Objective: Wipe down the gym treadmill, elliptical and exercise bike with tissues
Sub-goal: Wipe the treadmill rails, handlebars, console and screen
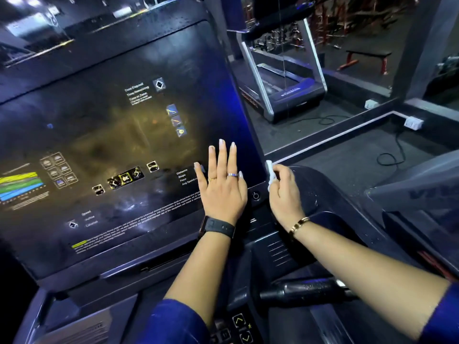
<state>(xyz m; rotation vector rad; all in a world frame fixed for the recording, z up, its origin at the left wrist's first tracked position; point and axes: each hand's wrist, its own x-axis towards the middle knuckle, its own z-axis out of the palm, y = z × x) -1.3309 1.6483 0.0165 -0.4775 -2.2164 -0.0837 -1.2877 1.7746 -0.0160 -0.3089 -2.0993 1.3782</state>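
The right hand [283, 192] pinches a crumpled white tissue [270, 173] against the right edge of the glossy black treadmill console screen [119, 135]. The left hand [222, 187] lies flat, released, on the glass beside an "OK" icon [125, 178].

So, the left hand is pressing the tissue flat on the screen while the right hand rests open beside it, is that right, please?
Not quite: the hands are swapped. In the head view the right hand pinches the tissue at the screen's right edge, while the left hand lies open and flat on the screen, holding nothing.
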